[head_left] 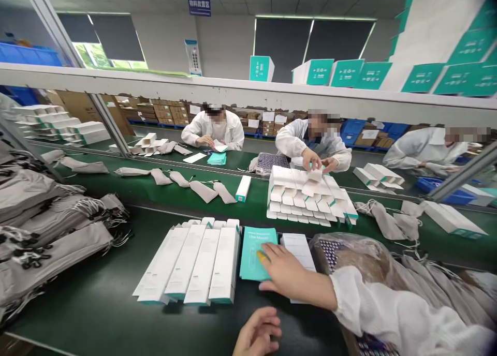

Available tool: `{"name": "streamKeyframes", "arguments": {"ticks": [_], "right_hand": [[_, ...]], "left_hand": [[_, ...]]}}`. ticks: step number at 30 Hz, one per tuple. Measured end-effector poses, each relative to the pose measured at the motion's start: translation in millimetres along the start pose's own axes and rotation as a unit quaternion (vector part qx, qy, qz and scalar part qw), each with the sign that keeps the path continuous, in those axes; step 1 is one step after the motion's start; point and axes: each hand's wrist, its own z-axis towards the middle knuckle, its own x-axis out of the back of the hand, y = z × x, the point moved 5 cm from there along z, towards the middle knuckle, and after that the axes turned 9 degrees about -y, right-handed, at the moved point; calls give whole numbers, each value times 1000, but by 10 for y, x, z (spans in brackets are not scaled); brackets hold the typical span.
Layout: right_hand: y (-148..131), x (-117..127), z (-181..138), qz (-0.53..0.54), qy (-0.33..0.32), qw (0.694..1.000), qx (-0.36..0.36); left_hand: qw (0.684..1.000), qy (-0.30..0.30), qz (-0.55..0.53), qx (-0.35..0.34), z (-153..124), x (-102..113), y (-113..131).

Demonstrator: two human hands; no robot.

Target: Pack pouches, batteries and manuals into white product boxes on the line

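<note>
My right hand [285, 270] lies palm down with its fingers spread on the lower right of a stack of teal user manuals [254, 252]. A yellow covering shows on one of its fingers. White printed sheets [298, 248] lie beside the manuals, partly hidden under my right hand and wrist. At the bottom edge, my left hand [259, 332] hovers over the dark green table with its fingers loosely curled and nothing visible in them. Left of the manuals is a pile of long white boxes [199, 263] with teal ends.
Grey drawstring pouches [50, 242] are heaped at the left, with more pouches [458, 288] at the right. Plastic wrapping [357, 257] lies near my right sleeve. Beyond, a belt [174, 203] carries pouches and open white boxes [306, 193]. Co-workers sit across, under a shelf beam [233, 89].
</note>
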Motion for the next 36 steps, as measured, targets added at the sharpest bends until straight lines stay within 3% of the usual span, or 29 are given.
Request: {"name": "streamKeyframes", "arguments": {"ticks": [3,7,11,12,14,16,18,21,29,33,36], "right_hand": [[-189,-219,-381,-40,6,999,33],[-472,-245,-840,-61,23,993,103],[-682,-115,-1336,6,57,972,228],[-610,-76,-1392,46,67,975,209],[-306,-34,-1412,69,95,989,90],[59,-50,-1382,17,121,992,-43],[308,-122,-1336,-40,121,988,-87],[457,-250,-1322,-57,108,990,-63],[394,-352,-1457,-93,133,987,15],[429,-300,-1463,-75,174,981,43],[407,-109,-1563,-38,220,974,40]], "left_hand": [[993,10,-116,24,-39,-19,-58],[973,1,-229,14,-147,-186,-23],[968,102,-228,39,-286,-342,-61],[968,127,-214,45,-313,-377,-76],[968,162,-184,51,-347,-436,-105],[968,188,-156,61,-361,-471,-143],[967,206,-133,64,-363,-485,-178],[967,218,-114,63,-361,-498,-222],[970,212,-99,65,-354,-619,-249],[978,170,-103,65,-333,-697,-263],[983,118,-132,49,-302,-788,-237]]}}
